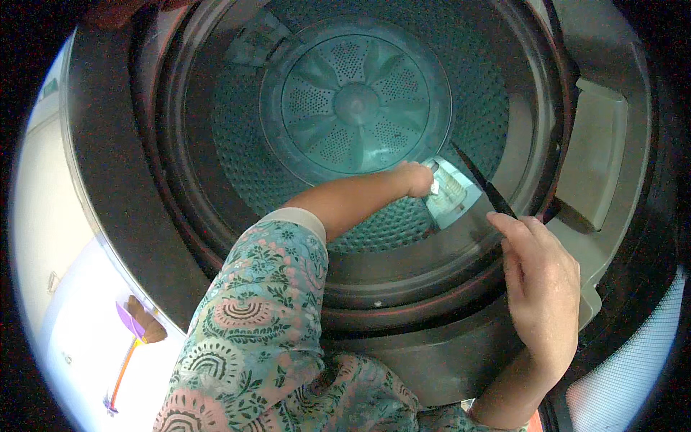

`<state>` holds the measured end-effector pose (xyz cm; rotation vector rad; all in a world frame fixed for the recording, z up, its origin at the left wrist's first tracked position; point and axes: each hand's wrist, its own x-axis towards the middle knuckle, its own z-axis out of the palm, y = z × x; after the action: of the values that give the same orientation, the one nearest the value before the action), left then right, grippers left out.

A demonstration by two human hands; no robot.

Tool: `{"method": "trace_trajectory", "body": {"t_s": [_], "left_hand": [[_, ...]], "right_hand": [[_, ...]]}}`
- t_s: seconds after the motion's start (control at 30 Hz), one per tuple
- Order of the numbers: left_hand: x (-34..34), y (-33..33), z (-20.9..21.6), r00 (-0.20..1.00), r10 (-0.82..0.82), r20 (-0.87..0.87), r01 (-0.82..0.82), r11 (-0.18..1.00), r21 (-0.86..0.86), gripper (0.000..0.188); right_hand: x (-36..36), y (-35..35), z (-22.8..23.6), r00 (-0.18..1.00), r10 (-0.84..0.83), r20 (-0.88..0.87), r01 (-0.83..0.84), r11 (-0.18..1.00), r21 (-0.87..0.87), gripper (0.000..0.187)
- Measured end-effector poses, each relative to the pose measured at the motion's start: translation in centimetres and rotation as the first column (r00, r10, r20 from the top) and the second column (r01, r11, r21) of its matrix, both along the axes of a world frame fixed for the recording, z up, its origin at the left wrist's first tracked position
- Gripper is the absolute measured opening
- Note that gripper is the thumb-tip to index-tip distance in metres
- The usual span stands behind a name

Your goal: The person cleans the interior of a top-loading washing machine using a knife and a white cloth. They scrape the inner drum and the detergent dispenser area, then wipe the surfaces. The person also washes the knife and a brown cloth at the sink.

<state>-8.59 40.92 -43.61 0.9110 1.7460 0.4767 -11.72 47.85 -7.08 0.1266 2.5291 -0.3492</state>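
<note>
My left hand [415,179] reaches down into the drum of a top-loading washing machine, its fingers closed at the edge of a pale rectangular panel [461,201] on the drum wall. Something small and white shows at the fingertips; its kind is unclear. A light, ribbed insert [448,184] sits in the panel's middle. In my right hand [541,277], above the drum's right front rim, is a slim, dark, pointed tool [494,196] like a knife. It slants down and left, its tip over the drum wall beyond the panel.
Around the opening runs a thick dark rim [403,291]. At the drum's bottom lies a round, finned plate [358,104]. A pale recessed compartment [596,155] is on the machine's right. On the floor at lower left lies a purple-and-brown broom [141,322] with an orange handle.
</note>
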Motion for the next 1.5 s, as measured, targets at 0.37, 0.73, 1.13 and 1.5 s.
{"method": "trace_trajectory", "body": {"t_s": [0.37, 0.73, 1.13, 1.5], "left_hand": [[0.0, -1.9, -1.8, 0.934, 0.339, 0.112, -0.343, 0.939, 0.027, 0.026], [0.6, -1.5, -3.9, 0.786, 0.507, 0.353, -0.580, 0.803, 0.136, 0.019], [3.0, -1.0, -6.9, 0.854, 0.273, 0.443, -0.433, 0.845, 0.314, 0.026], [0.7, 1.4, -2.6, 0.997, -0.070, 0.023, 0.068, 0.995, 0.077, 0.032]], "right_hand": [[0.6, -0.2, 0.4, 1.000, 0.015, -0.005, -0.015, 1.000, 0.004, 0.028], [0.9, 0.1, 0.0, 0.999, 0.041, -0.015, -0.040, 0.998, 0.046, 0.028], [0.8, 0.1, 0.0, 0.999, 0.042, -0.002, -0.041, 0.998, 0.038, 0.031], [0.6, 0.1, 0.0, 0.998, 0.063, 0.019, -0.064, 0.996, 0.056, 0.029]]}}
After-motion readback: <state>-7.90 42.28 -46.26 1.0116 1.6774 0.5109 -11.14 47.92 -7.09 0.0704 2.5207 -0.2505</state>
